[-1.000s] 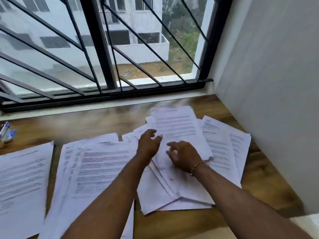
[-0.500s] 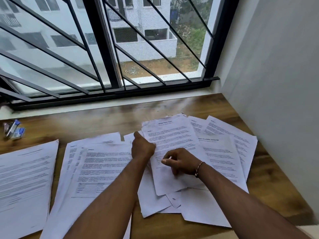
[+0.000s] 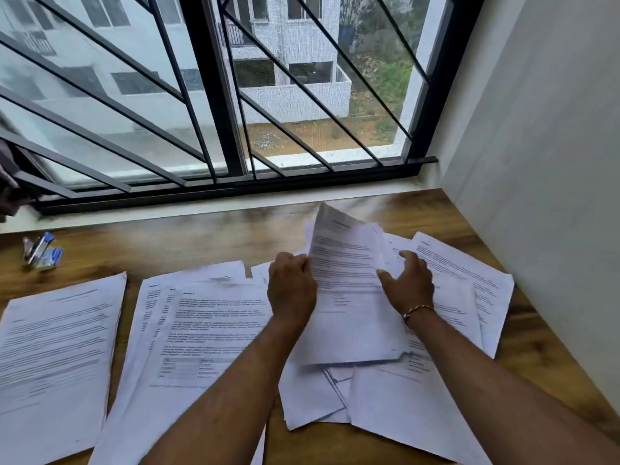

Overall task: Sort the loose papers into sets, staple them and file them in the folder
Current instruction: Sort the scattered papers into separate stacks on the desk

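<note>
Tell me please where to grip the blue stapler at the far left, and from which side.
Probably around the middle of the stapler, thumb and fingers on its two long sides, coming from above. It lies apart from the papers on bare table, so nothing blocks that approach. Its exact pose is blurred.

Two bare forearms rise from the lower edge of the frame and draw together toward its centre. The left forearm [image 3: 218, 380] climbs from the lower left. The left grip [image 3: 292, 286], seen from the back just left of centre, has its fingers curled and pinches the left edge of a white printed paper sheet [image 3: 349, 297]. The right forearm [image 3: 486, 380] enters from the lower right, with a thin gold-coloured bracelet [image 3: 417, 309] round the wrist. The right grip [image 3: 407, 283] lies palm down, fingers spread and nearly straight, thumb stretched leftward.
</note>
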